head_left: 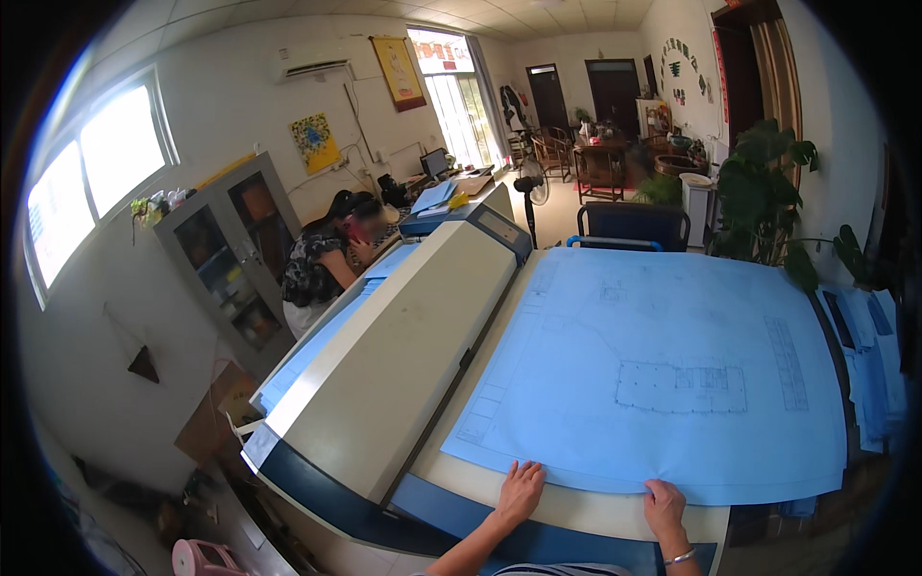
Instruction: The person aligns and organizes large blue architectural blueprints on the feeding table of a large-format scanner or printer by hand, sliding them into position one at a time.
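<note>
A large blue drawing sheet point(576, 317), printed with a floor plan and tables, lies spread over the cream feed table of a wide-format plan copier point(394, 336). My left hand point(520, 493) rests on the sheet's near edge, fingers stretched out and lying on the paper. Further right along that edge, my right hand point(665, 507) has its fingers curled, with the paper's edge apparently between thumb and fingers. A silver bracelet point(680, 557) circles my right wrist. The sheet's left side lies beside the copier's dark slot, and its right side reaches past the table.
Behind the copier a person point(327, 250) leans over its far side, where more blue sheets point(317, 355) lie. Folded blue sheets point(869, 355) are stacked at right. A dark chair point(634, 226), a standing fan point(531, 192) and a leafy plant point(764, 192) stand beyond the table.
</note>
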`<move>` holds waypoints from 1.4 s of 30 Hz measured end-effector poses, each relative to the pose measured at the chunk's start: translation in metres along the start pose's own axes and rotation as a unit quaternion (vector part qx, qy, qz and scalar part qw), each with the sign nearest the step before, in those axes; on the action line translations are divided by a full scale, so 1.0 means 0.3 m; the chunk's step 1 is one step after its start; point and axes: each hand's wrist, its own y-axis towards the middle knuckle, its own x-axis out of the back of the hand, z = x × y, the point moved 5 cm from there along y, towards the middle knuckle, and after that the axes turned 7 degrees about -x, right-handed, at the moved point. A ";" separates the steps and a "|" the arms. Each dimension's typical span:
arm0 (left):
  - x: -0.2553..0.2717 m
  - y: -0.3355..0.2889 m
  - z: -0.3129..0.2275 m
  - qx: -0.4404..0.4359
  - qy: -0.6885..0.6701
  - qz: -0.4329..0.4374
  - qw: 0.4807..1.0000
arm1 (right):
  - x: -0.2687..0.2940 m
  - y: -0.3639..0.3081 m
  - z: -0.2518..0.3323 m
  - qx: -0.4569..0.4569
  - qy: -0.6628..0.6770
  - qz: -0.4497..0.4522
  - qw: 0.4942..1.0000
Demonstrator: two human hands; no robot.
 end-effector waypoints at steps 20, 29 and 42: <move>-0.009 0.000 0.008 -0.003 0.004 -0.008 1.000 | 0.006 -0.005 0.012 0.009 0.000 -0.001 1.000; 0.017 0.017 -0.004 0.009 0.021 -0.015 1.000 | 0.015 -0.018 0.021 0.035 0.005 0.035 0.999; -0.016 0.003 0.023 0.011 0.023 0.002 1.000 | 0.023 -0.024 0.024 0.049 0.038 0.032 0.998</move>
